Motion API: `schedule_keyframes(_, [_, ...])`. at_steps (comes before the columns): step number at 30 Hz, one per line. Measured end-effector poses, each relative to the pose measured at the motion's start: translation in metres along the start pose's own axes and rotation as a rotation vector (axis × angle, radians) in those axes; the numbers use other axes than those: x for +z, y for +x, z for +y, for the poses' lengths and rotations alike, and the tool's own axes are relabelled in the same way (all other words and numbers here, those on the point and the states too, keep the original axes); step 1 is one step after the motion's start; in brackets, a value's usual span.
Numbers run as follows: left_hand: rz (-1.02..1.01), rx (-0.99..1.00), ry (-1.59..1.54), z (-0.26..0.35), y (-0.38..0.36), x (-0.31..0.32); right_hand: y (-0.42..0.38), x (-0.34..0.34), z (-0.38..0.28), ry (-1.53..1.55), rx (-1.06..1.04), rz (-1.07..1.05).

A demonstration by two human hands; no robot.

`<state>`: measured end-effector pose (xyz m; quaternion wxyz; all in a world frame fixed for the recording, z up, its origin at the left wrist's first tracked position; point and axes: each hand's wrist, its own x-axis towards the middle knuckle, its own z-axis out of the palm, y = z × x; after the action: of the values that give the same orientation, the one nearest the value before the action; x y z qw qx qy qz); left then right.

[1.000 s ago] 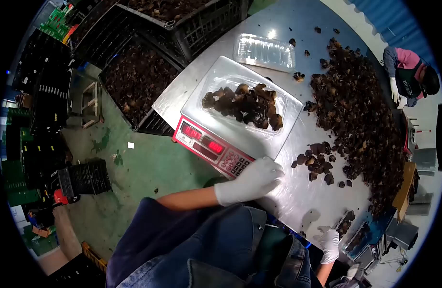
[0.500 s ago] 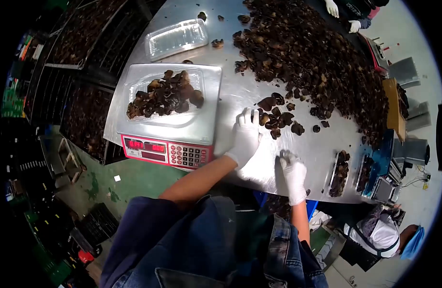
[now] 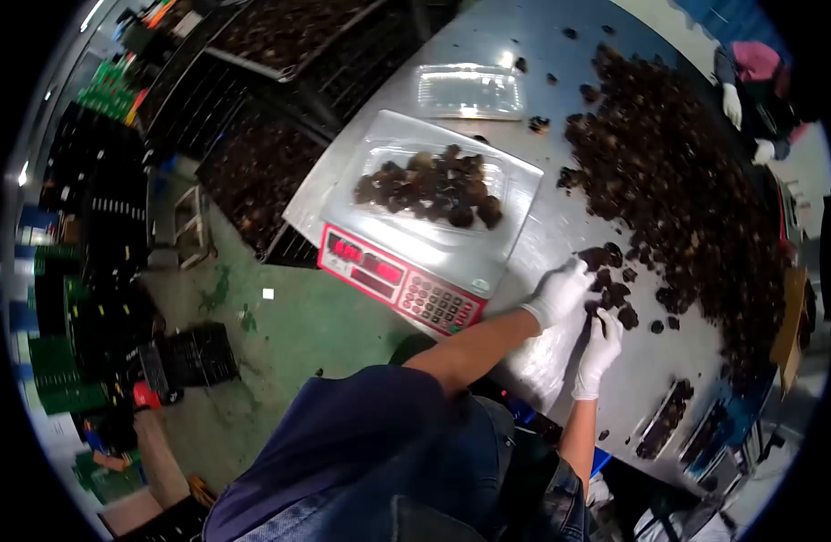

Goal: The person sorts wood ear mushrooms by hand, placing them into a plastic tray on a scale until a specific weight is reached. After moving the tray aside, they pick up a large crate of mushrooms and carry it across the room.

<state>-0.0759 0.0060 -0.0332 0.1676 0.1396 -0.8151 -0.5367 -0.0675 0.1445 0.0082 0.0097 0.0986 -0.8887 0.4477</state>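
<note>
Dark brown mushrooms (image 3: pixel 619 294) in a loose cluster are reached by both gloved hands: the left hand (image 3: pixel 562 294) is set at nine o'clock of them, the right hand (image 3: pixel 601 348) at six. Whether anything is gripped by either hand's fingers cannot be told. Picking seems to be in hand; a light pinch is probably called for next. Bare counter (image 3: pixel 648 366) is offered at five; the space is bounded by the scale (image 3: pixel 452 257) at ten, the big pile (image 3: pixel 686 194) at one.

Scale (image 3: pixel 434 257): one. Loaded tray (image 3: pixel 388 155) atop: one. Wearer's hands (image 3: pixel 601 355): two. Co-worker's hands (image 3: pixel 732 106): two.
</note>
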Motion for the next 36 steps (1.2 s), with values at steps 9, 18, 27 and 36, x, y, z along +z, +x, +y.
schedule_keyframes(9, [0.009,0.192,0.002,0.091,-0.009,-0.103,-0.007,-0.004,0.008,0.399,0.215,-0.035])
schedule_keyframes(18, [0.582,0.109,0.201,0.034,0.005,-0.355,0.004,0.029,-0.075,0.201,-0.116,-0.197])
schedule_keyframes(27, [0.432,0.001,0.368,-0.009,0.001,-0.374,0.021,0.071,-0.186,0.209,-0.348,-0.285])
schedule_keyframes(36, [0.698,-0.056,0.22,0.001,-0.049,-0.429,0.037,0.116,-0.258,0.164,-0.571,-0.407])
